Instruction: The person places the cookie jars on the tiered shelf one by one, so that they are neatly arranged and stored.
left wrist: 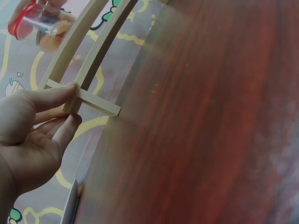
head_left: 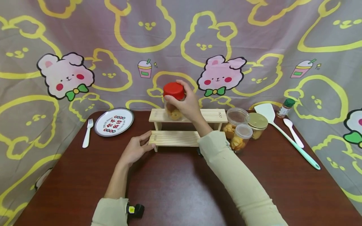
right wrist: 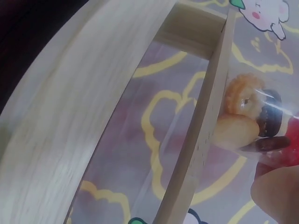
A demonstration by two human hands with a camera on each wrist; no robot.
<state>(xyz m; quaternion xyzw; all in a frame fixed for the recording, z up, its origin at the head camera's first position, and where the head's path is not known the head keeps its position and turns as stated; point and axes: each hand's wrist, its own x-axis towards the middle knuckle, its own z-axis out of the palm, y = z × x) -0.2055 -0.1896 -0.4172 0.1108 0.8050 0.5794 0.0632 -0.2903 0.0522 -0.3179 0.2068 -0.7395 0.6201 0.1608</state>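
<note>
My right hand (head_left: 189, 102) grips the red lid (head_left: 173, 90) of a clear jar (head_left: 173, 110) from above. Biscuits (right wrist: 245, 98), one of them dark, show through the jar's wall in the right wrist view. The jar is upright at the upper step of a two-step wooden rack (head_left: 175, 138); whether its base touches the plank I cannot tell. My left hand (head_left: 136, 147) pinches the left end of the rack's lower plank (left wrist: 93, 58) between thumb and fingers. In the right wrist view only part of the right hand (right wrist: 278, 191) shows, at the lower right.
Right of the rack stand two clear-lidded jars (head_left: 237, 116) (head_left: 243, 133) and a gold-lidded jar (head_left: 258, 121). Farther right are a white-and-mint spatula (head_left: 288, 138), a white spoon (head_left: 294, 133) and a green-capped bottle (head_left: 285, 108). A plate (head_left: 101, 122) and fork (head_left: 88, 133) lie left. A patterned curtain hangs behind.
</note>
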